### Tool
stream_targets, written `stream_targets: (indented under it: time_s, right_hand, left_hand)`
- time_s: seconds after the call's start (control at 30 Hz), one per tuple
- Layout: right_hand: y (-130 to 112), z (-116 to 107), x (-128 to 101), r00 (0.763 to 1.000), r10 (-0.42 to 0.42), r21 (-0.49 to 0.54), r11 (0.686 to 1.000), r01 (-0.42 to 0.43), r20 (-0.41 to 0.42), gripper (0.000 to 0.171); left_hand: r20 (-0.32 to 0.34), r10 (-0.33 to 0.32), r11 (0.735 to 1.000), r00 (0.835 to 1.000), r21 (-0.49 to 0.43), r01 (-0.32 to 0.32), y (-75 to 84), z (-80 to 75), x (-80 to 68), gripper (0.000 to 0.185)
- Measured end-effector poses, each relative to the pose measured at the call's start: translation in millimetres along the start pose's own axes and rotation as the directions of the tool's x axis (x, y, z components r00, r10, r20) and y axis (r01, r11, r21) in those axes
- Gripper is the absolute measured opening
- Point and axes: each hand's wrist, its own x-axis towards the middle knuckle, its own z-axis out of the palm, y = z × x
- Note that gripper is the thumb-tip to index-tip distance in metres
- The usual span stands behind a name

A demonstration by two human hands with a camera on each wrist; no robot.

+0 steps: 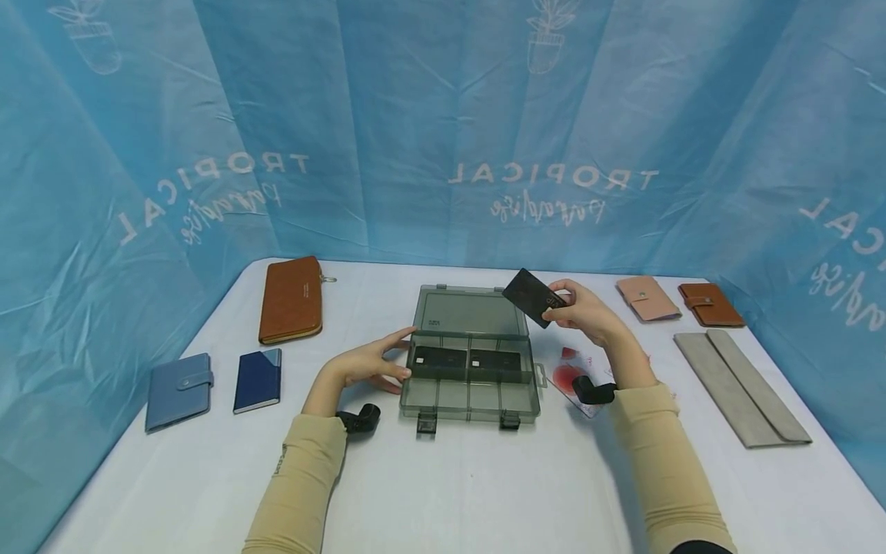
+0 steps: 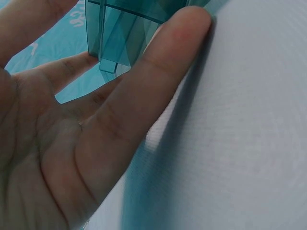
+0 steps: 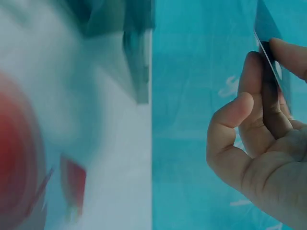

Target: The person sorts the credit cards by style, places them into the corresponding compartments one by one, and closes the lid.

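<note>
One smoky plastic organizer box (image 1: 471, 362) sitting open at centre of white tabletop (image 1: 471, 492), lid lying flat behind. Right hand (image 1: 584, 312) pinching one black card (image 1: 533, 298) between thumb and fingers (image 3: 249, 115), holding it raised over box's right rear corner. Left hand (image 1: 370, 362) resting against box's left edge, fingers (image 2: 158, 62) straight and spread. Two dark cards lying in box's middle row. Six wallets lining tabletop sides: three left, three right. Front tabletop offering open room.
</note>
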Motion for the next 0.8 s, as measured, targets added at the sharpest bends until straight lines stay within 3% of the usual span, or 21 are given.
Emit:
stream_targets:
  time_s: [0.27, 0.43, 0.53, 0.63, 0.8]
  right_hand:
    - [-10.8, 17.9, 1.4, 0.993, -0.117, 0.009, 0.993, 0.117, 0.026, 0.022]
    - [-11.9, 28.4, 4.5, 0.989, -0.123, 0.037, 0.992, 0.120, 0.082, 0.027]
    - [-12.2, 35.9, 4.6, 0.979, -0.150, -0.071, 0.984, 0.162, 0.140, 0.033]
    - [-13.9, 45.6, 4.0, 0.958, -0.213, -0.261, 0.930, 0.260, 0.194, 0.033]
    - [-20.8, 63.5, 6.1, 0.912, -0.285, -0.532, 0.744, 0.404, 0.293, 0.022]
  left_hand:
    - [0.007, -0.004, 1.000, 1.000, 0.012, 0.004, -2.2, -1.2, 1.9, 0.089]
    - [0.010, -0.003, 1.000, 1.000, 0.002, 0.003, -2.3, -1.2, 2.7, 0.089]
    - [0.012, -0.001, 1.000, 1.000, -0.007, 0.001, -1.9, -0.6, 2.4, 0.088]
    - [0.013, 0.004, 1.000, 1.000, -0.011, -0.004, -1.9, -0.3, 1.8, 0.087]
    - [0.006, 0.007, 1.000, 1.000, -0.006, -0.007, -0.3, -0.3, 0.3, 0.087]
